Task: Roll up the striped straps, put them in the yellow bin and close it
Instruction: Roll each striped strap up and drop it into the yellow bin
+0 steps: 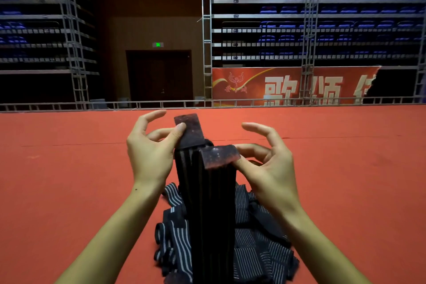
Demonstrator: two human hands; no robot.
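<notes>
I hold a dark striped strap (207,191) up in front of me, its length hanging down to the floor. My left hand (149,147) pinches one reddish fuzzy end tab (190,130) between thumb and forefinger. My right hand (267,163) pinches the other end tab (219,155), which is folded over the top of the strap. Below, a loose pile of striped straps (249,244) lies on the red carpet. No yellow bin is in view.
Red carpet (69,191) covers the floor all around. A metal truss rail (161,105) runs along its far edge. Beyond stand scaffold towers (206,30), blue tiered seats, a red banner (288,86) and a dark door (159,76).
</notes>
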